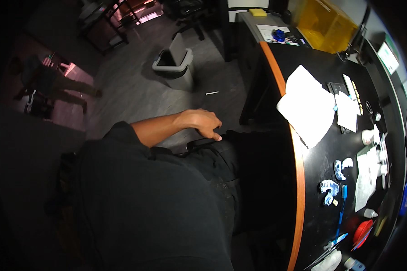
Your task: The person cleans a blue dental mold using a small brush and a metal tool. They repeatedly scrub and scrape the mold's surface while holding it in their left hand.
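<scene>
My bare left arm reaches from a black sleeve across the front of my black-clothed body. My left hand hovers just above or rests beside a dark chair armrest, near my thigh; I cannot tell whether they touch. The thumb stands apart from loosely bent fingers, and nothing shows in them. My right hand is out of view. On the black bench to the right lie two blue-and-white dental models and a blue-handled brush. A white cloth or paper towel overhangs the bench's orange-brown edge.
A grey bin stands on the floor ahead. Farther along the bench is a yellow see-through box. A red bowl, a white sheet and several small bottles crowd the bench's right side. Another person is at far left.
</scene>
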Action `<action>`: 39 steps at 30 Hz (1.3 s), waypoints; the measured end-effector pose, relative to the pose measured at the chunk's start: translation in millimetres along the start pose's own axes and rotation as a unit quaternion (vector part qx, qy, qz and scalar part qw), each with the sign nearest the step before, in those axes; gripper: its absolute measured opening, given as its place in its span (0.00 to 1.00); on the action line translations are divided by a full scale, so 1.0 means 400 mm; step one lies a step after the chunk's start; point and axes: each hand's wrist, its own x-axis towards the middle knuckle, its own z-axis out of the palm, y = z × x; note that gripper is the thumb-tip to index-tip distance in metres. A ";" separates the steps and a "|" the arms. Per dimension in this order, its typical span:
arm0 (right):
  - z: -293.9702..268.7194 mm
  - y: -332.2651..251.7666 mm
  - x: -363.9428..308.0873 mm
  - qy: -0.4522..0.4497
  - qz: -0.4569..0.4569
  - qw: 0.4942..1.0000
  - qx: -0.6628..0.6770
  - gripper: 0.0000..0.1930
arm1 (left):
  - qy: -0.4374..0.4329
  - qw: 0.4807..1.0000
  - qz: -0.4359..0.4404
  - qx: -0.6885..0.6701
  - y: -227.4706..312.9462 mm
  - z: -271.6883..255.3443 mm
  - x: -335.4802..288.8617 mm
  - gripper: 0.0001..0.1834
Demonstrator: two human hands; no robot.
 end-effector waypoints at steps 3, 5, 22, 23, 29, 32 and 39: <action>-0.012 0.011 -0.001 -0.001 0.004 1.000 -0.006 0.17 | 0.004 1.000 0.000 0.000 0.004 0.008 -0.004 0.38; -0.015 0.016 -0.001 -0.001 0.006 1.000 -0.006 0.17 | 0.002 1.000 -0.002 -0.006 0.001 0.018 -0.003 0.38; -0.016 0.027 -0.012 0.028 0.027 0.999 -0.006 0.15 | 0.115 0.992 -0.035 -0.040 0.049 0.001 -0.075 0.62; -0.019 0.026 -0.013 0.030 0.028 0.999 -0.004 0.15 | 0.117 0.992 -0.039 -0.034 0.050 0.002 -0.079 0.62; -0.031 0.034 -0.036 0.041 0.038 0.998 -0.006 0.14 | 0.342 0.924 0.153 -0.081 0.036 0.040 -0.061 0.76; -0.029 0.042 -0.042 0.056 0.040 0.998 0.001 0.14 | 0.274 0.861 0.285 -0.321 0.034 0.051 -0.056 0.77; -0.031 0.017 -0.062 0.073 0.045 0.996 -0.012 0.13 | 0.225 0.907 0.277 -0.224 -0.012 0.058 -0.043 0.77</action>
